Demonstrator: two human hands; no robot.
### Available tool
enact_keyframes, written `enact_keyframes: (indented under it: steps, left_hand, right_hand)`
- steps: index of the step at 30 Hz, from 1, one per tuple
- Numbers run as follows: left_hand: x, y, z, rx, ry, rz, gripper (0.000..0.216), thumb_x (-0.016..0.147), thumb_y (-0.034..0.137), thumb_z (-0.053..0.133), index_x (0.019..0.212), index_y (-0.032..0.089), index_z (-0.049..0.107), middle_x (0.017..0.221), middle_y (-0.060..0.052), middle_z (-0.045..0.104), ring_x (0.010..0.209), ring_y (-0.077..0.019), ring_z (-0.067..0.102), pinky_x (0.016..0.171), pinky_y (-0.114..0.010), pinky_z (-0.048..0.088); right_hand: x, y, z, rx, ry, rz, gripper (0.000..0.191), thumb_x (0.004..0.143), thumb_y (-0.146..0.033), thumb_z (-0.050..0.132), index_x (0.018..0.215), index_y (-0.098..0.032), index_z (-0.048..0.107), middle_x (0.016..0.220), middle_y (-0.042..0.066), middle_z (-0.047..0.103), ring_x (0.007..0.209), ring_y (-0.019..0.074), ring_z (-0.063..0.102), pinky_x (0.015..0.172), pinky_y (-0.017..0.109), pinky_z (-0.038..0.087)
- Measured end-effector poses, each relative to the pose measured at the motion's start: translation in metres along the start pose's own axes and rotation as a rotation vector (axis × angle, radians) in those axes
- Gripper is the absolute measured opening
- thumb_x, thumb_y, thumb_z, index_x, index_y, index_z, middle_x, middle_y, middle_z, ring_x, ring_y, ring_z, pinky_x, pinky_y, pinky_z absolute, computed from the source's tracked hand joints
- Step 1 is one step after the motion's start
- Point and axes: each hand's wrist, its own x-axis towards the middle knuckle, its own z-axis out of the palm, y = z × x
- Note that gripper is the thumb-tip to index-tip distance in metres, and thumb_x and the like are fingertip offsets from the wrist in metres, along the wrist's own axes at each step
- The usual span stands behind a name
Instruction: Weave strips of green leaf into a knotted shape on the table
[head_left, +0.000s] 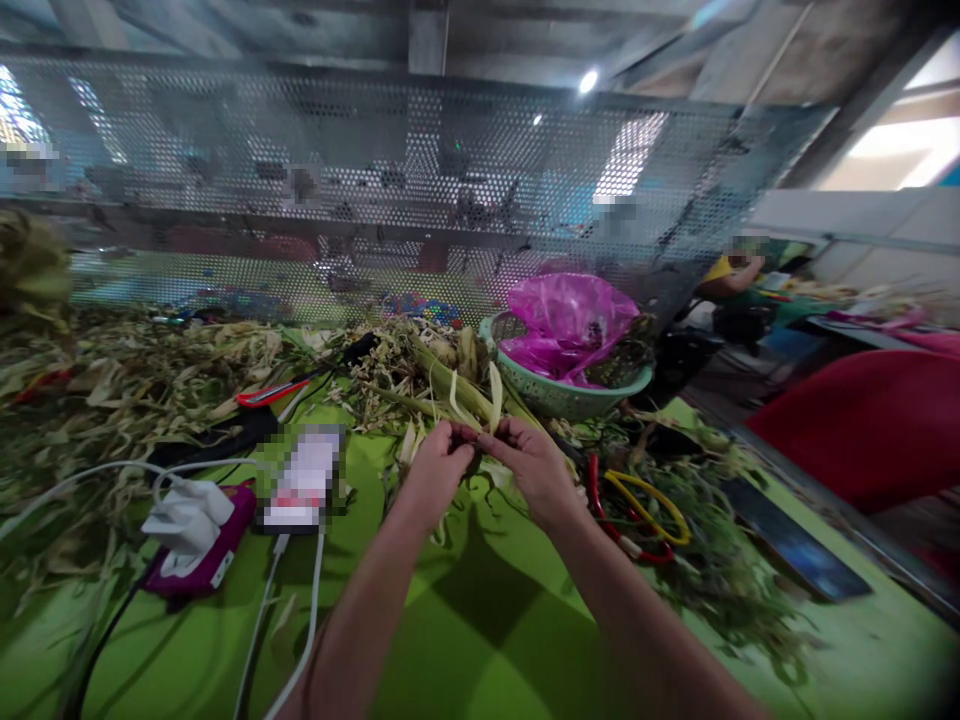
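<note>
My left hand [442, 462] and my right hand [526, 465] meet above the green table, fingertips touching. Both are closed in a pinch on a pale leaf strip [495, 395], whose ends stick up beyond the fingers. A second pale strip [459, 402] rises by my left fingertips; whether it is the same piece I cannot tell. Just behind the hands lies a heap of dried leaves and stalks [390, 385]. The fingertips hide the part of the strip between them.
A green basket [637, 385] with a pink plastic bag [570, 325] stands behind my hands. To the left are a phone [304, 480], a purple power strip [217, 560] and a red cutter knife [271, 392]. Red-and-yellow handled pliers [649, 505] lie right. A person [739, 275] sits farther off.
</note>
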Motion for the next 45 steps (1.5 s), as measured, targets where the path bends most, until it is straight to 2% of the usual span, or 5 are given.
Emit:
enact_keyframes:
  steps: [18,28,36,41,45]
  left_hand:
    - [-0.002,0.004,-0.005,0.113,-0.018,-0.004,0.022,0.069,0.032,0.071,0.083,0.015,0.068,0.081,-0.003,0.066,0.077,-0.0152,0.055,0.075,-0.026,0.041]
    - [-0.002,-0.001,-0.003,-0.064,-0.058,-0.063,0.029,0.062,0.032,0.078,0.081,0.014,0.066,0.075,-0.001,0.062,0.067,-0.0108,0.053,0.068,-0.023,0.042]
    - [-0.005,0.000,-0.002,-0.040,-0.103,-0.017,0.020,0.065,0.026,0.075,0.076,0.013,0.064,0.070,0.000,0.060,0.065,-0.0089,0.050,0.065,-0.021,0.040]
    - [-0.006,0.001,-0.002,-0.087,-0.085,-0.070,0.029,0.067,0.034,0.076,0.087,0.016,0.066,0.081,-0.002,0.063,0.073,-0.0114,0.055,0.071,-0.023,0.044]
    - [-0.007,0.005,-0.001,-0.132,-0.004,-0.103,0.030,0.070,0.043,0.072,0.081,0.016,0.065,0.071,0.002,0.059,0.063,-0.0082,0.050,0.061,-0.020,0.041]
  right_hand:
    - [-0.003,-0.012,-0.007,0.068,0.043,0.091,0.028,0.063,-0.038,0.079,0.077,-0.018,0.065,0.068,-0.001,0.060,0.059,0.0110,0.050,0.057,0.024,0.041]
    - [-0.004,-0.010,-0.006,0.115,0.046,0.141,0.031,0.061,-0.039,0.079,0.072,-0.019,0.059,0.058,-0.004,0.054,0.050,0.0095,0.045,0.048,0.023,0.037]
    - [-0.005,-0.008,-0.003,0.133,0.064,0.111,0.029,0.063,-0.037,0.077,0.072,-0.020,0.056,0.056,-0.006,0.051,0.048,0.0092,0.042,0.047,0.023,0.034]
    - [-0.004,-0.014,-0.006,0.056,-0.002,0.097,0.029,0.068,-0.044,0.074,0.077,-0.020,0.060,0.066,-0.003,0.057,0.057,0.0112,0.048,0.054,0.025,0.039]
    - [-0.003,-0.014,-0.007,-0.035,-0.051,0.020,0.027,0.070,-0.042,0.074,0.078,-0.019,0.062,0.070,-0.002,0.058,0.065,0.0122,0.050,0.062,0.025,0.041]
